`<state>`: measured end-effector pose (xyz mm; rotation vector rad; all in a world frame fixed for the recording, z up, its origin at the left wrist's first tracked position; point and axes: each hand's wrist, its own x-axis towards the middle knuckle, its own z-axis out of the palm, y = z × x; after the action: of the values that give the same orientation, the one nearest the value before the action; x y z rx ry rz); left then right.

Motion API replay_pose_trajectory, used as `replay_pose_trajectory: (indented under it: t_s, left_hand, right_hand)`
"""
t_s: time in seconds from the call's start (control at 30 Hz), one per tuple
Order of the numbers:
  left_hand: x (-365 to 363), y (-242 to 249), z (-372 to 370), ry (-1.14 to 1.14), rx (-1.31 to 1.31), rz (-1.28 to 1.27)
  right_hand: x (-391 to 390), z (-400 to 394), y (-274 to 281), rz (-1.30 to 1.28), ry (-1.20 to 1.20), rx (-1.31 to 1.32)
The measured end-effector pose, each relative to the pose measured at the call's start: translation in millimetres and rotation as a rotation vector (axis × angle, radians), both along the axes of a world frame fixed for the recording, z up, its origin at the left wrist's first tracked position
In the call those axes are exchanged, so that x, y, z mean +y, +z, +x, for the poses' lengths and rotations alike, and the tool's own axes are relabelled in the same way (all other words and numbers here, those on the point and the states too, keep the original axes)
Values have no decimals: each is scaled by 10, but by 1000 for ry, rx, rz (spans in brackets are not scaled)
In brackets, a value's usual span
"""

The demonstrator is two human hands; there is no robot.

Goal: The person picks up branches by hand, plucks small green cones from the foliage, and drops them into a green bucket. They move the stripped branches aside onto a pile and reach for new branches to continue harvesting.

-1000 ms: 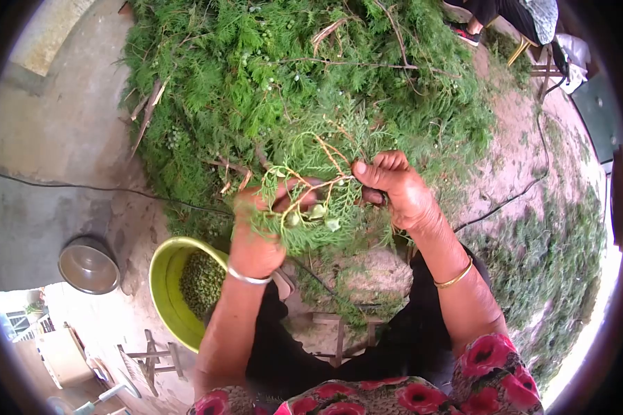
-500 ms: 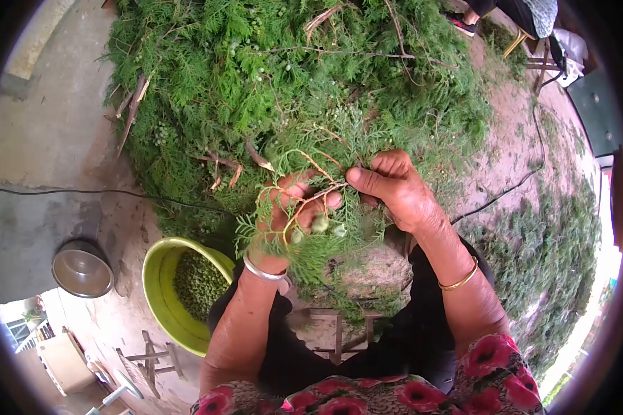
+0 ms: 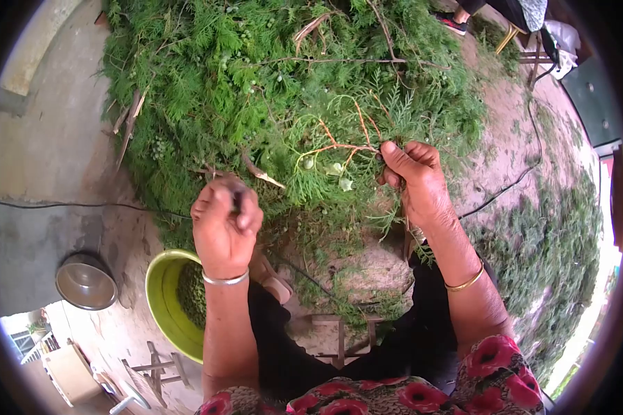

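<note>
My right hand [image 3: 417, 176] pinches the stem of a green sprig [image 3: 336, 146], which reaches out to the left over the branch pile. A few round green cones [image 3: 345, 184] hang on the sprig. Apart from it, my left hand [image 3: 227, 218] is raised near the yellow-green bucket [image 3: 156, 294], its fingers curled and blurred; whether it holds anything is hidden. Small green cones [image 3: 191, 294] lie inside the bucket, partly behind my left wrist.
A large heap of green branches [image 3: 208, 83] spreads ahead. On the left stand a metal bowl [image 3: 86, 281] and a wooden stool [image 3: 156, 372]. A black cable [image 3: 500, 196] crosses the ground. Another person's shoe [image 3: 452, 23] shows at the upper right.
My left hand has left the sprig and moved left and slightly down, towards the bucket. My right hand has shifted slightly right with the sprig still in it.
</note>
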<state>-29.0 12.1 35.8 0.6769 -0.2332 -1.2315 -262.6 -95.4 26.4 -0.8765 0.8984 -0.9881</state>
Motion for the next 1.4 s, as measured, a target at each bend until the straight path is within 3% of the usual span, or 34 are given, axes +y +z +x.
replay_pose_trajectory:
  t_s: [0.07, 0.1, 0.27, 0.33, 0.4, 0.5, 0.6, 0.77, 0.83, 0.87, 0.93, 1.1, 1.2, 1.23, 1.33, 1.4]
  left_hand:
    - [32, 70, -46, -256, -562, -16]
    - [11, 156, -144, -312, -761, 167]
    - [-9, -10, -361, -213, -782, 156]
    - [-33, -24, -362, -78, -506, 149]
    - [-30, -8, -333, -94, -548, 166]
    - [-14, 2, -308, -292, -840, 55]
    - [-67, -40, -463, -101, -985, 248]
    - [-94, -26, -460, -136, -725, 370]
    - [-91, -101, -398, -251, -428, 406]
    - [-92, -117, -388, -249, -428, 407]
    - [-97, -137, -386, -204, 35, 247]
    - [-82, -157, -314, -192, -37, 178]
    - [-63, -80, -236, -214, -330, 392]
    - [-58, -68, -222, -129, -400, 475]
    - [-73, -31, -189, -26, -196, 332]
    - [-72, 4, -268, -129, -209, 247]
  right_hand:
    - [-12, -20, -25, 8, -28, 14]
    - [-9, -19, -18, 8, -26, 15]
    - [21, 7, -38, -6, -13, 39]
    - [22, 7, -51, -15, -8, 46]
    - [22, 20, -73, -24, 0, 52]
    - [23, 37, -104, -38, 2, 103]
    - [35, 51, -100, -38, -16, 156]
    - [71, 62, -63, -30, 88, 104]
    - [85, 70, -78, -22, 118, 121]
    - [85, 74, -83, -17, 142, 138]
    - [85, 81, -89, -26, 163, 165]
    - [60, 40, -110, -61, 178, 227]
    - [24, 20, -95, -73, 103, 250]
    - [-4, 7, -91, -45, 39, 237]
    - [-34, -4, -84, -11, -56, 222]
    - [-27, -5, -130, -43, -79, 303]
